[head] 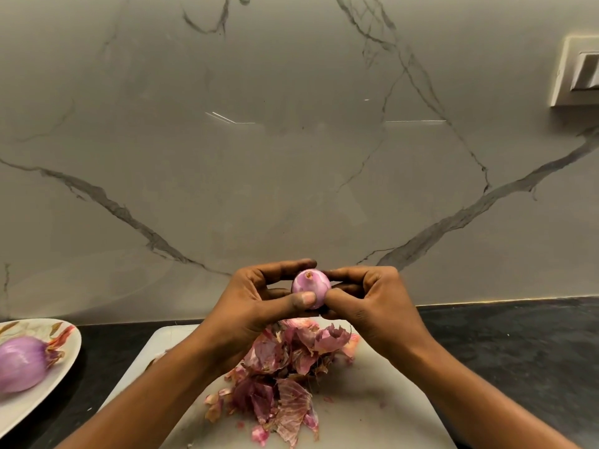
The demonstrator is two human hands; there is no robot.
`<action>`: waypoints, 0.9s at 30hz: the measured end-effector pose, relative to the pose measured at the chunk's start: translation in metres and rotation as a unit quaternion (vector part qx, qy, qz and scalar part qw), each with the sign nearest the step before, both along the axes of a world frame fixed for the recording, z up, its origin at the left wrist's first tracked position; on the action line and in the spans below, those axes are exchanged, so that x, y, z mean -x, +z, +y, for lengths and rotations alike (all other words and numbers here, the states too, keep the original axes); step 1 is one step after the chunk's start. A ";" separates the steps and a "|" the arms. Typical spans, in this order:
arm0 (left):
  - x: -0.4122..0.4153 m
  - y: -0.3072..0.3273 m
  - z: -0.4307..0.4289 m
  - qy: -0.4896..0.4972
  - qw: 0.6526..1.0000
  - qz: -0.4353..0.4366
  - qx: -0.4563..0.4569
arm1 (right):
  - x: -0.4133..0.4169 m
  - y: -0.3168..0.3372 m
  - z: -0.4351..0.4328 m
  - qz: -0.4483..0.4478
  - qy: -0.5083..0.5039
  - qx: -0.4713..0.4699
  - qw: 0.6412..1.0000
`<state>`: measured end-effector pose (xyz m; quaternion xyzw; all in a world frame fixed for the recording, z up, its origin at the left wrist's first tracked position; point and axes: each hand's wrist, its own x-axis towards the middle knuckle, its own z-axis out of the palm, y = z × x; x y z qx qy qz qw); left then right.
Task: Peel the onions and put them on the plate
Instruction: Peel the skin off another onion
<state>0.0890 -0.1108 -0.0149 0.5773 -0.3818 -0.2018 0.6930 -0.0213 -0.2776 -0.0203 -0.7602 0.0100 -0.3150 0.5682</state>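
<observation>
Two hands grasping one onion point(311, 286), centre frame: left hand point(259, 296), right hand point(372, 306). I'd rub off last skin with thumbs, then plate point(29, 403), lower left.

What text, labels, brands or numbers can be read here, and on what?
No readable text anywhere in this view.
plate: leaf-and-flower pattern only, no lettering.
wall switch: plain, cut off by the frame edge, no marking visible.
cutting board, peels, and the onion gripped by the left hand and right hand: no print or stickers.
</observation>
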 end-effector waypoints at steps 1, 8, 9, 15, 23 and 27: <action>0.000 -0.001 0.000 0.002 1.000 -0.003 -0.001 | 0.000 -0.001 0.000 -0.002 -0.007 0.008 1.000; 0.002 0.001 0.001 -0.027 0.999 0.015 0.018 | 0.001 0.001 -0.004 -0.030 -0.037 0.009 0.999; 0.001 0.002 0.002 -0.032 0.999 0.021 0.023 | 0.001 0.002 -0.004 -0.027 -0.027 -0.002 0.999; -0.010 0.003 0.002 -0.066 0.990 0.108 0.054 | -0.003 0.003 -0.006 0.027 0.003 -0.079 0.997; -0.016 0.000 0.002 -0.048 0.985 0.162 0.029 | -0.005 0.001 -0.007 0.093 0.047 -0.092 0.990; -0.014 0.000 0.001 -0.038 0.989 0.139 0.012 | -0.005 0.003 -0.007 0.086 0.052 -0.092 0.991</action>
